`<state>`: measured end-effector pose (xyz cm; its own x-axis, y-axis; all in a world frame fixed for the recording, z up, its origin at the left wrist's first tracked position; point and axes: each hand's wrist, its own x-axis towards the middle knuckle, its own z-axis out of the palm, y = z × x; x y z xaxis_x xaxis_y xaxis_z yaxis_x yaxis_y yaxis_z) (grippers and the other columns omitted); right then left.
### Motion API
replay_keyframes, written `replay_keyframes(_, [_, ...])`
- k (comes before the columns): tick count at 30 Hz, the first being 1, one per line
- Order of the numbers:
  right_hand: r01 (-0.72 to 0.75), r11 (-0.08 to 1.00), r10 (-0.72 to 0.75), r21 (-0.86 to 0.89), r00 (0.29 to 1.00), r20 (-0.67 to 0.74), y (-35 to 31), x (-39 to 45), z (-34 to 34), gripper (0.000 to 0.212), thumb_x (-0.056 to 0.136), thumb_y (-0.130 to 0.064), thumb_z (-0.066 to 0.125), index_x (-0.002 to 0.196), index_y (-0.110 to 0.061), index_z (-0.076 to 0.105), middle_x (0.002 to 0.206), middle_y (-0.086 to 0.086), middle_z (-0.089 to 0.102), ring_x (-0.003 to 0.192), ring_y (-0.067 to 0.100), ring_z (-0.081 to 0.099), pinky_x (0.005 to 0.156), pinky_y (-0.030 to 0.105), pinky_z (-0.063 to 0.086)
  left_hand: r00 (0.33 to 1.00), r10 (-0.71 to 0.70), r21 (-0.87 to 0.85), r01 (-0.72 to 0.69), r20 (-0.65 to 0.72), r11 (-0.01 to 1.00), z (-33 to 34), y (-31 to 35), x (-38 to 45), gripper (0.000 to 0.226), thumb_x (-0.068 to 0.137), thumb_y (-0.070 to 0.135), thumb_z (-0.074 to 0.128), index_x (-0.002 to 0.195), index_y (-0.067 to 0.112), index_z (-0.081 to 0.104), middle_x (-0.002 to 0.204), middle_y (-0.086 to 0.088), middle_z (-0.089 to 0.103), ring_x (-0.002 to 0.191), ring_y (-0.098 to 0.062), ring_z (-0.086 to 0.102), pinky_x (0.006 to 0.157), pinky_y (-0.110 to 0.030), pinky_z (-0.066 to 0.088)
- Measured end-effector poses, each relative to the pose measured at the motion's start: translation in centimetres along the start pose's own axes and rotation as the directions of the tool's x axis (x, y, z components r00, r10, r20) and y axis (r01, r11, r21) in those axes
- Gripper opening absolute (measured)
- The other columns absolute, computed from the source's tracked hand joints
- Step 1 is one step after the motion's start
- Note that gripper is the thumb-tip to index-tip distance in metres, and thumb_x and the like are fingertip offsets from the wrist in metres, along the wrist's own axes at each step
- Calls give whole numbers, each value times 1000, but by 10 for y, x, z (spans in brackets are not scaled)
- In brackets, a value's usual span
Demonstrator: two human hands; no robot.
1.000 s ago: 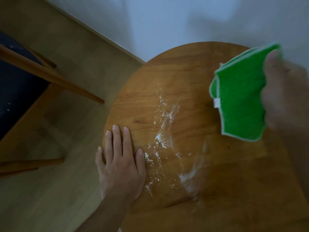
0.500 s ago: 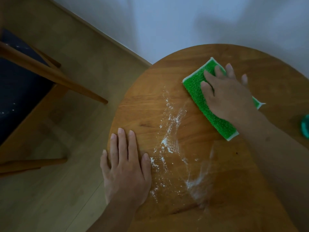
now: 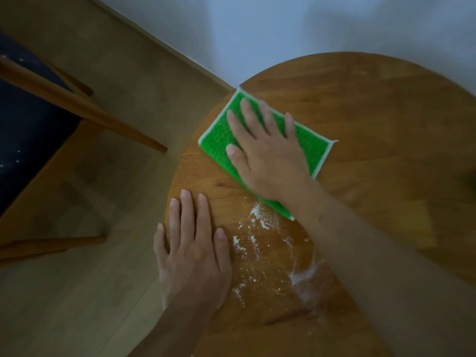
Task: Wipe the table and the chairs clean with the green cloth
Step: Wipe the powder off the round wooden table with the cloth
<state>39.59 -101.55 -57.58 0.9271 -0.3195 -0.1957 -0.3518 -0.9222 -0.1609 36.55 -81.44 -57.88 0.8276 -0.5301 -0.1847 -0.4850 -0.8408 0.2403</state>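
Observation:
The green cloth (image 3: 219,140) with a white border lies flat on the round wooden table (image 3: 373,119), close to its left edge. My right hand (image 3: 265,150) presses down on the cloth with straight, spread fingers. My left hand (image 3: 192,251) rests flat on the table's near left edge, fingers straight. White powder (image 3: 257,243) is smeared over the wood between my two hands and down toward the near edge. A wooden chair with a dark seat (image 3: 23,130) stands to the left; white specks dot the seat.
The table stands next to a white wall (image 3: 283,29) with a baseboard. Light wooden floor (image 3: 77,292) lies between chair and table. A chair leg (image 3: 85,109) slants toward the table's left edge.
My right hand brought the cloth down onto the table, then slid it left and toward me over the upper part of the powder. My left hand stayed put.

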Motion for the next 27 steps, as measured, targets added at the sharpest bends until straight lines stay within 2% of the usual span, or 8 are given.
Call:
replay_keyframes(3, [112, 994, -112, -5, 993, 20, -8, -28, 8, 59, 100, -52, 9, 153, -28, 3, 162, 0, -2, 148, 27, -4, 117, 60, 1, 997, -22, -186, 9, -70, 983, -3, -1, -1, 58, 98, 41, 18, 149, 17, 32, 158, 4, 15, 147, -11, 8, 118, -34, 1])
replay_keyframes(6, [193, 981, -192, -19, 980, 47, -19, -66, 17, 59, 100, -53, 19, 152, -27, 12, 162, 2, 7, 148, 28, 5, 116, 60, 7, 989, -53, -370, -3, -141, 929, -3, -4, -4, 50, 97, 36, 24, 135, 16, 50, 152, 6, 28, 144, -5, 14, 118, -34, 5])
replay_keyframes(9, [262, 965, -261, -4, 962, 86, -23, -109, 27, 61, 99, -54, 26, 153, -27, 17, 162, 3, 13, 148, 29, 11, 115, 61, 12, 979, -84, -488, -16, -184, 873, -2, -8, -6, 34, 95, 32, 29, 117, 23, 52, 147, 10, 34, 142, 0, 19, 118, -35, 10])
replay_keyframes(12, [288, 958, -287, 4, 952, 103, -15, -146, 33, 60, 99, -55, 28, 153, -28, 20, 161, -1, 15, 148, 28, 16, 115, 59, 13, 975, -97, -523, -22, -198, 852, -1, -10, -6, 32, 95, 31, 30, 115, 24, 53, 146, 12, 36, 142, -1, 21, 118, -26, 7])
replay_keyframes(14, [229, 973, -227, -6, 968, 106, -7, -153, 32, 60, 99, -56, 26, 152, -28, 22, 160, -1, 17, 147, 27, 16, 114, 59, 15, 976, -85, -509, -31, -203, 860, -1, -10, -5, 34, 95, 31, 29, 119, 23, 53, 146, 12, 35, 143, -1, 20, 118, -24, 5])
replay_keyframes(18, [-12, 999, 16, -43, 996, 84, 11, -134, 22, 59, 100, -54, 17, 151, -25, 14, 159, 5, 16, 146, 32, 13, 113, 63, 15, 977, -62, -481, -44, -202, 876, -2, -8, -3, 42, 97, 31, 29, 128, 18, 53, 147, 10, 35, 143, -1, 19, 119, -27, 6])
replay_keyframes(24, [-336, 942, 336, -1, 942, -10, 40, -54, 5, 64, 98, -54, 6, 154, -23, 0, 163, 4, -4, 148, 31, -5, 116, 61, 2, 981, -71, -476, -25, -182, 879, -5, -6, -4, 47, 96, 32, 28, 131, 14, 54, 147, 8, 35, 144, -7, 22, 120, -39, 11])
replay_keyframes(27, [-370, 929, 370, 17, 929, -26, 18, -30, 6, 66, 98, -54, 5, 154, -22, -5, 162, 6, -9, 147, 34, -8, 115, 63, 0, 980, -79, -489, -21, -182, 872, -5, -6, -5, 47, 95, 32, 28, 131, 15, 53, 146, 9, 35, 143, -5, 21, 120, -39, 11])
